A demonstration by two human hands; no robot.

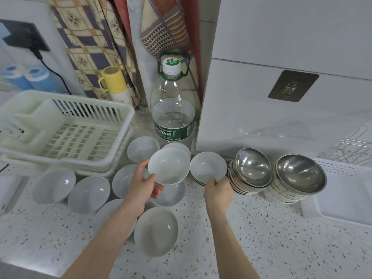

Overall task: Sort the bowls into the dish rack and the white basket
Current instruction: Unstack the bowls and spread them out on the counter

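Both forearms reach in; left hand pinches a raised white bowl by its rim, right hand grips a stacked white bowl beside steel bowls.

White bowls sit scattered upright on the counter — one bowl is lifted, tilted. Steel bowls stand stacked right; the white basket sits empty, left.

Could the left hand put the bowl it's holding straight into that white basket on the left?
Probably yes. The left hand holds a white bowl lifted above the others, and the white basket stands open and looks empty just beside it, with nothing between them.
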